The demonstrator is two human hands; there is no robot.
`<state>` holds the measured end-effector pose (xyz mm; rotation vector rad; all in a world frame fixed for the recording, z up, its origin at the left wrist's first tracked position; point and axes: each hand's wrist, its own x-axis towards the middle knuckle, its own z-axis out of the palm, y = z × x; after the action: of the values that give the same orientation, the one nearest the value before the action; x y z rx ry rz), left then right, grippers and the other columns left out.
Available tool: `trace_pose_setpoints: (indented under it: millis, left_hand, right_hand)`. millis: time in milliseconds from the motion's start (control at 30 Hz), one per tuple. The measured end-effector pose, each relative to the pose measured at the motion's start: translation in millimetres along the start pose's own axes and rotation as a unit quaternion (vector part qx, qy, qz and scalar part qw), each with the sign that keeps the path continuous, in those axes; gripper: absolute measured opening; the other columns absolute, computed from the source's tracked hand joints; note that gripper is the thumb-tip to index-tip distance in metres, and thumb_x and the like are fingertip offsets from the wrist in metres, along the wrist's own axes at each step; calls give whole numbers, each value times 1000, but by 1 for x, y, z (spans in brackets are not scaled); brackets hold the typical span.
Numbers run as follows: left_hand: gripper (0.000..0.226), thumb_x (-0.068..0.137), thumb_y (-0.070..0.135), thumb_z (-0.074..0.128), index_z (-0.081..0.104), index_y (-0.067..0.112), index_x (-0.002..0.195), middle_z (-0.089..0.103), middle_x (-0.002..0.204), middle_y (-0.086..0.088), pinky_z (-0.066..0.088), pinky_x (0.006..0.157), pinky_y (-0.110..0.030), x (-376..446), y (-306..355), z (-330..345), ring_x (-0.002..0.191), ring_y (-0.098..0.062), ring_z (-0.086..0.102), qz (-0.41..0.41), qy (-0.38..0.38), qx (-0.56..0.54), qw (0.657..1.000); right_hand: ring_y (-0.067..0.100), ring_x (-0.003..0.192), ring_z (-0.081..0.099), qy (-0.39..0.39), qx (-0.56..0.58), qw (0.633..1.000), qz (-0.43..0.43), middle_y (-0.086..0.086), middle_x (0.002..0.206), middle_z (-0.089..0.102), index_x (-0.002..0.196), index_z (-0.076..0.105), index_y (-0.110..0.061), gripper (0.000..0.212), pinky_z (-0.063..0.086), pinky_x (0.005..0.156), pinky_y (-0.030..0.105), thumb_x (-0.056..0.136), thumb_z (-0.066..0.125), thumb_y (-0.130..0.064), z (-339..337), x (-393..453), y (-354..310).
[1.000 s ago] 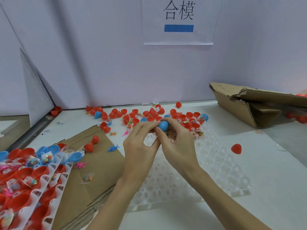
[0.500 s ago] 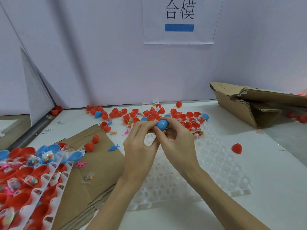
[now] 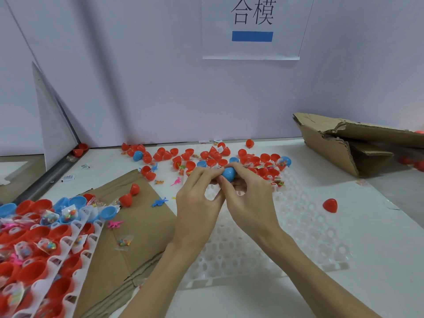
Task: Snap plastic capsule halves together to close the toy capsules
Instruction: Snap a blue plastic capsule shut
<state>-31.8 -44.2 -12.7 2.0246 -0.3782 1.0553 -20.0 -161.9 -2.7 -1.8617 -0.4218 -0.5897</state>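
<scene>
— Where do we have the blue capsule (image 3: pixel 229 173) right now?

— Up in the air above the far end of the clear plastic tray (image 3: pixel 298 228), pinched between both hands. Our left hand (image 3: pixel 197 203) curls its fingers onto the capsule's left side, and our right hand (image 3: pixel 250 200) wraps finger and thumb round its right side, so only a rounded blue face shows between the fingertips.

— Are both hands closed on it?

— Yes, both grip it; neither is slack. Whether the two halves have seated we cannot tell, since the fingers cover the seam.

— And the surfaces?

— The capsule is smooth, glossy plastic, egg-shaped. The tray beneath is translucent white, moulded into rows of round cups. Behind the tray lies a scatter of red capsule halves (image 3: pixel 206 157), shiny hollow domes, with a few blue ones among them. Right of the tray one red half (image 3: pixel 330 205) sits alone, dome up. Left of the tray a flat sheet of brown corrugated cardboard (image 3: pixel 137 226) lies matte and creased, with small plastic toy figures and a clear packet of beads on it. Farther left, white trays (image 3: pixel 75 246) hold open red and blue halves, some with little packets inside. Far right of the tray, a torn cardboard box (image 3: pixel 344 143) lies on its side.
</scene>
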Motion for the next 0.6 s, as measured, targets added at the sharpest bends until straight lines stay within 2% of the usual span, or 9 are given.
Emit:
trace_pose_setpoints:
  millis: [167, 267, 400, 467, 600]
  left_hand:
    - [31, 80, -1, 85, 76, 0, 110, 71, 100, -9, 56, 84, -22, -1, 2, -1, 86, -19, 70, 11, -3, 12, 1000]
    - [31, 80, -1, 85, 76, -1, 110, 71, 100, -10, 56, 84, -22, -1, 2, 0, 86, -18, 70, 22, -1, 19, 1000]
    - [33, 80, 0, 85, 75, 0, 112, 72, 101, -9, 54, 87, -14, 0, -1, 0, 87, -14, 69, 21, 6, 22, 1000]
    - [33, 80, 0, 85, 76, 2, 112, 72, 101, -6, 54, 87, -13, 0, -2, 0, 88, -10, 69, 4, 10, 2, 1000]
    - [31, 83, 10, 83, 75, 10, 113, 75, 103, 2, 58, 87, -18, 5, -1, -2, 95, -8, 73, -74, 13, -118, 990]
  right_hand:
    - [11, 85, 68, 2, -37, 999, -11, -11, 91, 69, 107, 71, -14, 14, 55, 79, 14, 94, 70, -9, -1, 2, 0]
    - [14, 84, 68, 7, -53, 998, -19, -7, 90, 71, 106, 72, -12, 12, 57, 78, 21, 94, 69, -9, -2, 2, 0]
    - [5, 91, 66, 16, -29, 999, -18, -16, 94, 65, 114, 69, -14, 20, 51, 80, 9, 95, 69, -9, 1, -1, -1]
    - [1, 95, 64, 16, -19, 1000, -10, -20, 98, 62, 119, 67, -15, 26, 48, 81, 6, 93, 72, -10, 2, -1, -2]
    - [0, 101, 66, 7, 17, 1000, -11, -14, 110, 68, 130, 65, -13, 33, 51, 87, 11, 97, 66, -14, -6, 5, -3]
